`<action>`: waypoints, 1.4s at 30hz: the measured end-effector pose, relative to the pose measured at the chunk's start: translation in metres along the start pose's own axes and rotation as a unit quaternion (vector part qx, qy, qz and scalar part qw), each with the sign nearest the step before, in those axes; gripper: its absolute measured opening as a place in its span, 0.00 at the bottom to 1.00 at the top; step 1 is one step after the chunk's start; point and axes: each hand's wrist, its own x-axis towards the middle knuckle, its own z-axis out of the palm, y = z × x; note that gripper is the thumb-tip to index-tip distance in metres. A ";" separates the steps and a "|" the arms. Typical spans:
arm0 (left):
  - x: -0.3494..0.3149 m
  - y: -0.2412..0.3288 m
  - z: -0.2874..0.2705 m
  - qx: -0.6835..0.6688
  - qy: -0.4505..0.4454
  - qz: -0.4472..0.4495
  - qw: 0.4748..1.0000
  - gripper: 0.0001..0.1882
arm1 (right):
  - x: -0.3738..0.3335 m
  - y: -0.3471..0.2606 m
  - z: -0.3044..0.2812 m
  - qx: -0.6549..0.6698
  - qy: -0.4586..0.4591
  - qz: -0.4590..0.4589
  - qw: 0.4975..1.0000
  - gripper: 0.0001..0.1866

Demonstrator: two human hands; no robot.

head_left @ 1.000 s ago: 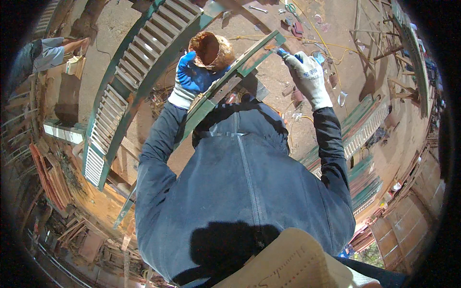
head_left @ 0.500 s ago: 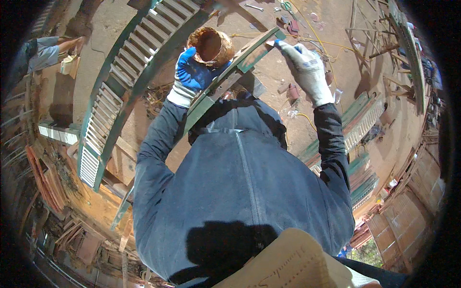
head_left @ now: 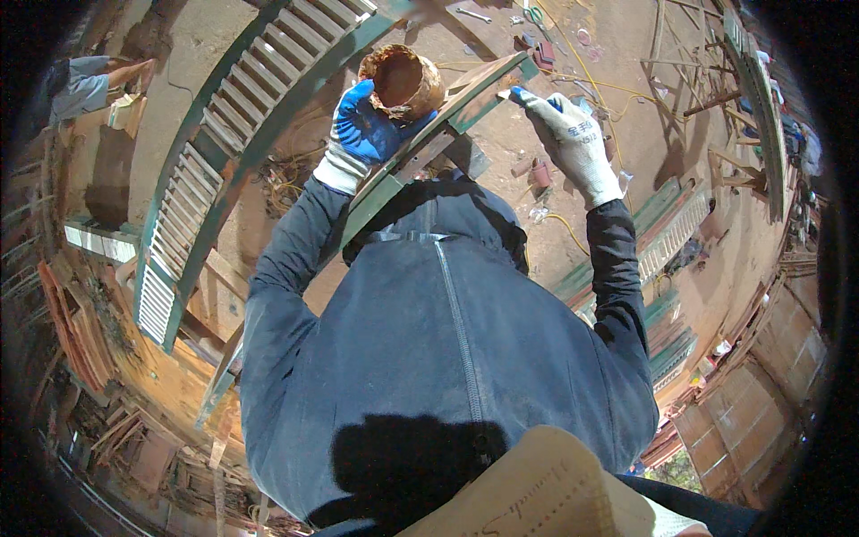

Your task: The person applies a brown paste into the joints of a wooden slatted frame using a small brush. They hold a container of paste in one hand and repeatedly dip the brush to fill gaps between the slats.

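In my left hand (head_left: 362, 134), gloved in white and blue, is a round tub (head_left: 431, 89) with a brown, crusted rim and brown matter inside. The tub tips toward me, just left of a green-painted wooden frame piece (head_left: 476, 112) that slants up to the right. Its face shows a bare brown wood patch near the far end. My right hand (head_left: 573, 143), also gloved, is closed with thumb and finger pinched over that end. A small pale tip (head_left: 505, 94) pokes out of the pinch against the wood; the rest of it is hidden by the fingers.
A long green louvred shutter (head_left: 237, 148) stretches along the left. More shutters (head_left: 667, 237) lie to the right. A yellow cord (head_left: 617, 112), a wrench (head_left: 473, 15) and scissors (head_left: 534, 15) are on the dirt floor. Another person (head_left: 85, 85) is at far left.
The tub and my left hand have shifted slightly right in the picture. My right hand stays at the wood's far end, turned a little, with its pinch slightly lower.
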 end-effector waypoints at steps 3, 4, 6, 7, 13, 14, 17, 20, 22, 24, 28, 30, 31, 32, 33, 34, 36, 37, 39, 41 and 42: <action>0.007 0.002 -0.012 0.052 0.018 0.036 0.998 0.38 | 0.003 0.009 0.001 0.012 0.038 0.034 0.999 0.09; 0.008 0.004 -0.015 0.062 0.016 0.046 0.997 0.38 | 0.004 0.009 0.005 -0.010 0.029 0.031 0.999 0.10; 0.009 0.006 -0.005 0.071 0.008 0.047 0.996 0.37 | 0.003 0.009 0.014 -0.051 0.013 0.026 0.998 0.11; 0.007 0.007 0.001 0.066 0.002 0.037 0.997 0.37 | 0.000 0.009 0.016 -0.057 0.010 0.018 0.998 0.11; 0.003 0.009 0.007 0.045 -0.005 0.022 0.999 0.37 | 0.010 0.007 0.000 -0.017 0.027 0.014 0.999 0.11; 0.003 0.008 0.007 0.028 -0.008 0.008 1.000 0.37 | 0.011 0.011 0.003 -0.033 0.037 0.018 0.999 0.12; 0.001 0.007 0.008 0.045 0.005 0.016 0.999 0.38 | -0.002 0.010 0.007 -0.069 0.002 0.017 0.997 0.12; 0.004 0.010 -0.001 0.040 -0.001 0.017 0.999 0.38 | 0.000 0.019 0.006 -0.031 0.025 0.016 0.999 0.13; 0.007 0.011 -0.009 0.053 -0.004 0.030 0.998 0.37 | 0.010 0.023 0.002 -0.012 0.055 0.024 0.998 0.12; 0.007 0.010 -0.001 0.041 -0.018 0.012 0.999 0.37 | 0.007 0.026 0.008 -0.044 0.027 0.012 0.999 0.10; 0.003 0.013 0.000 0.025 -0.013 -0.009 1.000 0.36 | 0.005 0.021 0.004 -0.038 -0.002 0.008 0.999 0.08; 0.005 0.010 0.000 0.042 -0.006 0.015 0.999 0.35 | 0.009 0.023 -0.009 0.020 -0.019 0.022 0.999 0.09; 0.005 0.010 0.000 0.049 -0.002 0.027 0.998 0.35 | 0.011 0.035 -0.003 -0.017 0.015 -0.006 1.000 0.09; 0.006 0.010 0.000 0.043 -0.002 0.021 0.999 0.35 | 0.010 0.036 0.003 -0.027 0.021 -0.012 0.999 0.09; 0.007 0.010 0.000 0.037 -0.003 0.014 0.999 0.35 | 0.009 0.035 0.008 -0.036 0.027 -0.018 0.999 0.09; 0.008 0.011 0.000 0.031 -0.005 0.007 0.999 0.35 | 0.007 0.035 0.011 -0.047 0.034 -0.024 0.998 0.09; 0.006 0.011 -0.001 0.028 0.006 0.015 0.999 0.34 | 0.004 0.029 0.005 -0.062 -0.008 -0.015 0.998 0.09; 0.005 0.011 -0.002 0.026 0.012 0.018 0.999 0.34 | 0.005 0.027 0.000 -0.048 -0.018 -0.012 0.999 0.09; 0.003 0.010 0.001 0.016 -0.011 0.009 1.000 0.32 | 0.009 0.028 -0.011 -0.017 -0.016 -0.005 1.000 0.09; 0.006 0.013 0.000 0.012 -0.011 0.008 1.000 0.32 | 0.020 0.021 -0.014 -0.003 0.006 0.022 1.000 0.09; 0.006 0.014 0.000 0.009 -0.010 0.007 1.000 0.31 | 0.023 0.015 -0.012 0.004 0.017 0.036 0.999 0.09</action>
